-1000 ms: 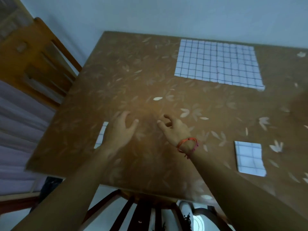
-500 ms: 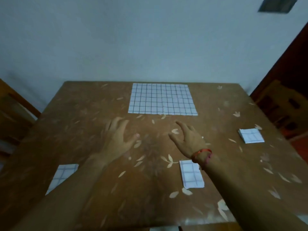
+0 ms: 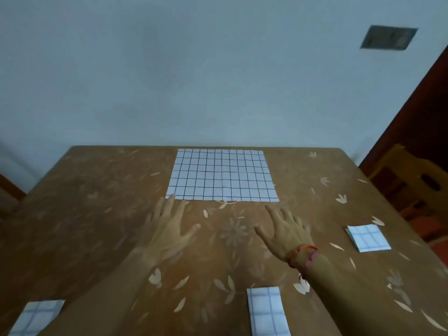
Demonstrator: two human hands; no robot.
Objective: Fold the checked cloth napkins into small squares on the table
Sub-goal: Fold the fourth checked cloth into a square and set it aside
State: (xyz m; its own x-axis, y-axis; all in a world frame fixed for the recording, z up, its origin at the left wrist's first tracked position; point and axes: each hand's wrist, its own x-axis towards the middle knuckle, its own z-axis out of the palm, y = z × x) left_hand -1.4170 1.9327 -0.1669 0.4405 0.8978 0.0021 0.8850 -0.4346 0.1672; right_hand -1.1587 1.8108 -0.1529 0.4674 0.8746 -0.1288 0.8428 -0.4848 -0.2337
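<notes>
The left napkin (image 3: 36,316), front napkin (image 3: 266,311) and right napkin (image 3: 368,238) look folded already, but the big napkin (image 3: 221,175) lies flat far across the table (image 3: 97,202), with the left hand (image 3: 167,229) and right hand (image 3: 286,231) spread-fingered just before it, holding nothing.

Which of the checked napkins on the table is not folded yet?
The large napkin at the far edge of the table: it lies spread open, while the three small napkins are already folded.

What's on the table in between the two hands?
Nothing lies there. In the head view, the stretch between the left hand and the right hand is bare table, showing only its printed flower pattern.
</notes>
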